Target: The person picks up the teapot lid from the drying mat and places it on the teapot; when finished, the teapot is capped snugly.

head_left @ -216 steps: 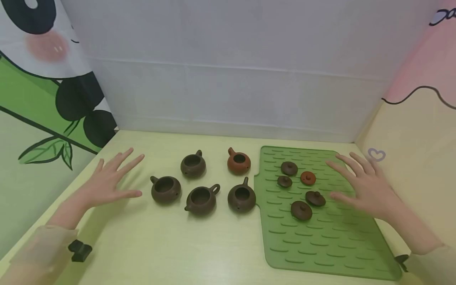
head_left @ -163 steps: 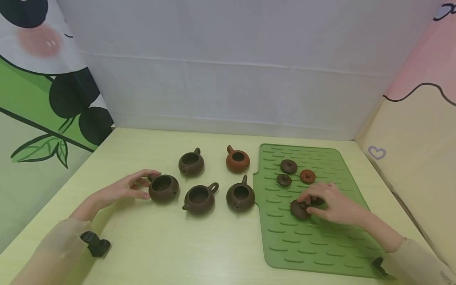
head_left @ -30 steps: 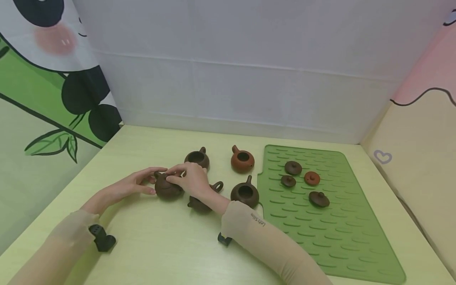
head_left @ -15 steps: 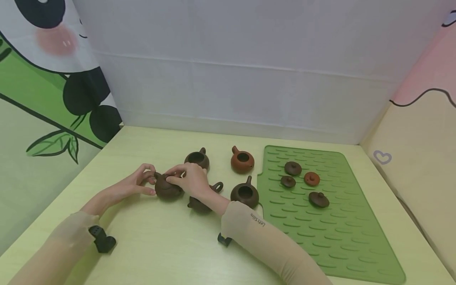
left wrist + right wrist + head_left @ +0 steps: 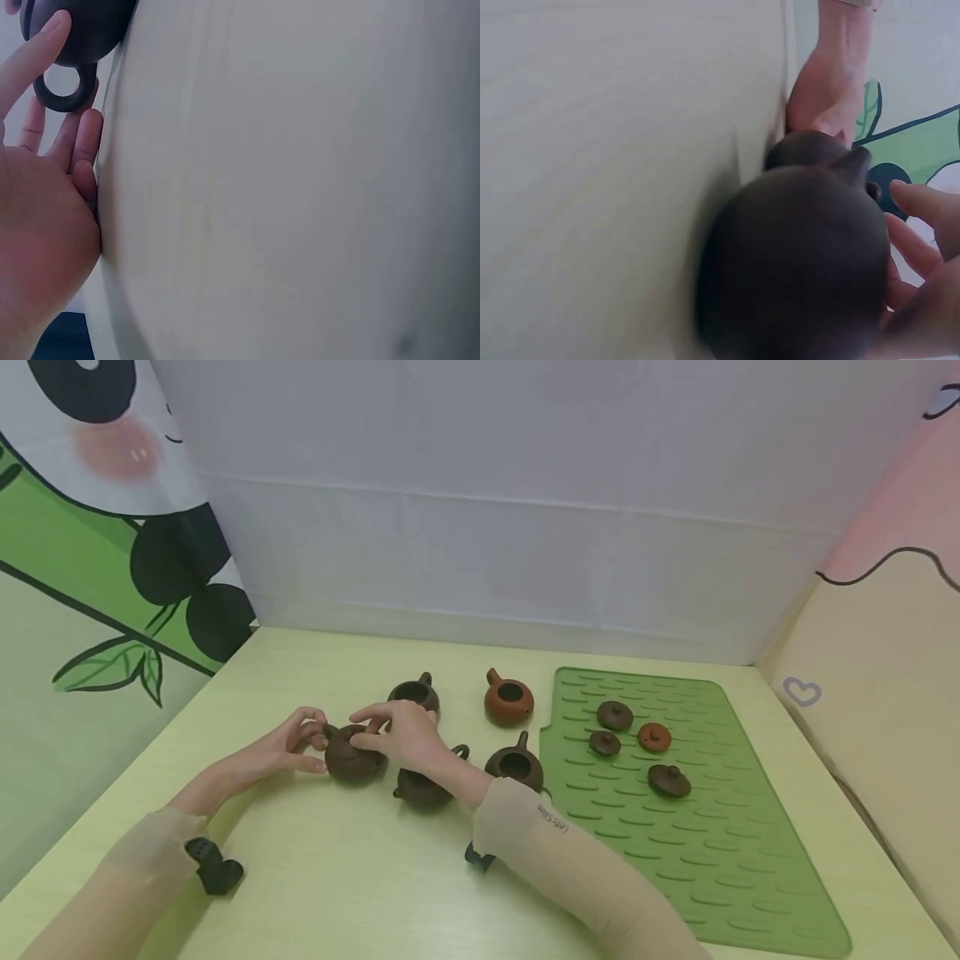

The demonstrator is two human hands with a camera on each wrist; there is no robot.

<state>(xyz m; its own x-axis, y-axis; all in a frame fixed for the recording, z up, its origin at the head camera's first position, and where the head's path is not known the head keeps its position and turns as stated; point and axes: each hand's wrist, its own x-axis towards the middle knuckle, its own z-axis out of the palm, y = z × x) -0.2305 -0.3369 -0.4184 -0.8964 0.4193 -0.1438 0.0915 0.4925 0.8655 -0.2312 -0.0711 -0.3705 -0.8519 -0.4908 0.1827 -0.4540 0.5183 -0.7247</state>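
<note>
On the left, a dark brown clay teapot stands on the table with its lid on. My left hand holds it from the handle side; in the left wrist view the thumb lies on its body and the fingers reach behind the ring handle. My right hand is over the lid, thumb and forefinger spread. In the right wrist view these fingertips sit just above a small dark knob. Below that hand, a lidless brown teapot is partly hidden.
Other open pots stand nearby: a brown one behind, a reddish one and another brown one to the right. A green ribbed mat holds several lids, one reddish lid among them.
The front lid has gone from the mat to the left teapot, carried by my right hand. My left hand came in to that pot's handle. Lately the right forefinger has lifted slightly.
</note>
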